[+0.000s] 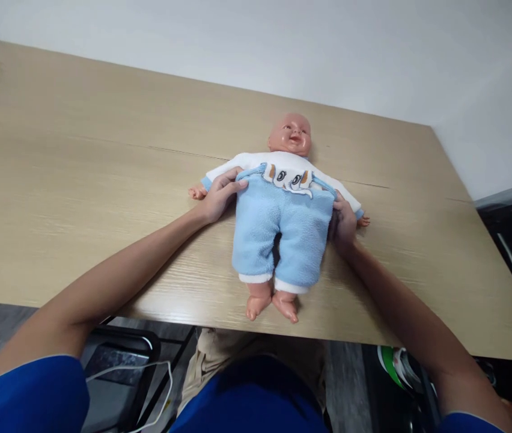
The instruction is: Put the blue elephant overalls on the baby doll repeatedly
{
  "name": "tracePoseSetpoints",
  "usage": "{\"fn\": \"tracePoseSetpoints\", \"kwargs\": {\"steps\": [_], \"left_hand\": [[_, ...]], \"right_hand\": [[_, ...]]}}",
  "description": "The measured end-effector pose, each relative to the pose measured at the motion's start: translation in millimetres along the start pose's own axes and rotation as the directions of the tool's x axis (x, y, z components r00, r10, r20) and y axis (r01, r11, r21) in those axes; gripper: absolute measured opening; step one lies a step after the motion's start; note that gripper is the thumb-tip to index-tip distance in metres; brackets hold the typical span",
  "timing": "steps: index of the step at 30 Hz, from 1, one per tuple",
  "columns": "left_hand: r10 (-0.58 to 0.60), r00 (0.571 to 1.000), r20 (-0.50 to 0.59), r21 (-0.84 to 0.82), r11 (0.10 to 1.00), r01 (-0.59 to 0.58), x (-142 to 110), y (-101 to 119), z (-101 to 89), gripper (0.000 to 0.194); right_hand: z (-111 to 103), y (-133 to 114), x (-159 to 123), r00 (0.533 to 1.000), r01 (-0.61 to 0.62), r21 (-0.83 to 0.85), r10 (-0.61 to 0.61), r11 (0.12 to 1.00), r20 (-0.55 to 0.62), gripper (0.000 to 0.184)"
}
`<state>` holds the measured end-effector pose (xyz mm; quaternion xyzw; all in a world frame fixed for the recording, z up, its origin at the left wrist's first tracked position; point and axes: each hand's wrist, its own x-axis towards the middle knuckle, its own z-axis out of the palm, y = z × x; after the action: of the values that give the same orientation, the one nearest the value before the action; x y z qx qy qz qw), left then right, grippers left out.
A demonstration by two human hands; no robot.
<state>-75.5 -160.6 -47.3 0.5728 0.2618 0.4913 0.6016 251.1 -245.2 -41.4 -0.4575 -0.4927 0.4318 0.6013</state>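
A baby doll (pixel 292 133) lies face up on the wooden table (pixel 103 150), its bare feet towards me near the front edge. It wears a white long-sleeved top (pixel 251 160) with light blue cuffs. Light blue fleece pants (pixel 260 225) with an embroidered animal face at the waist cover its legs. At the waistband's left side, my left hand (pixel 222 193) pinches the fabric, thumb on top. My right hand (pixel 343 218) grips the opposite side of the waistband, its fingers partly hidden behind the cloth.
Behind the table rises a white wall (pixel 256 42). Below the front edge at left is a black-framed folding chair (pixel 116 373) with a white cable (pixel 169 376). Dark items and a green-and-white round object (pixel 391 367) sit under the table at right.
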Motion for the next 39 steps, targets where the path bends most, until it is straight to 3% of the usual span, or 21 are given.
{"fn": "tracePoseSetpoints", "kwargs": {"steps": [4,7,10,13,17,19,22,26,31,39], "left_hand": [[0.061,0.997,-0.053,0.015,0.998,-0.061,3,2,2.8,0.058],[0.043,0.996,-0.076,0.011,0.999,-0.042,10,2,4.9,0.061],[0.021,1.000,-0.009,0.161,0.987,-0.019,14,3,-1.9,0.065],[0.060,0.996,0.066,0.386,0.919,-0.081,12,7,-12.9,0.070],[0.069,0.994,0.085,0.507,0.856,-0.102,4,9,-18.6,0.072],[0.029,0.998,0.057,0.457,0.888,-0.052,0,6,-14.2,0.072],[-0.057,0.998,-0.031,0.231,0.971,0.063,-5,-4,-0.5,0.071],[-0.108,0.986,-0.124,0.015,0.994,0.111,-10,-9,19.1,0.071],[-0.109,0.987,-0.122,-0.065,0.993,0.101,-8,0,26.8,0.071],[-0.046,0.997,-0.055,0.020,0.999,0.047,6,4,11.1,0.073]], "right_hand": [[5,-6,1,0.999,0.024,0.064,-0.022,0.998,-0.025,0.024],[4,-9,7,0.999,-0.044,0.071,0.045,0.996,-0.006,0.023],[-2,-8,7,0.994,-0.111,-0.084,0.111,0.990,0.000,0.024],[-9,-9,0,0.993,-0.075,-0.284,0.096,0.956,0.061,0.022],[-6,-11,-8,0.995,-0.052,-0.304,0.074,0.951,0.062,0.026],[1,-9,-8,0.994,-0.110,-0.177,0.113,0.978,0.006,0.029],[11,-5,-3,0.985,-0.161,-0.001,0.161,0.987,-0.060,0.038],[17,-2,2,0.983,-0.157,0.046,0.161,0.986,-0.088,0.041],[20,-7,-1,0.983,-0.159,0.053,0.163,0.986,-0.079,0.038],[16,-6,1,0.990,-0.092,-0.010,0.091,0.996,-0.108,0.038]]}}
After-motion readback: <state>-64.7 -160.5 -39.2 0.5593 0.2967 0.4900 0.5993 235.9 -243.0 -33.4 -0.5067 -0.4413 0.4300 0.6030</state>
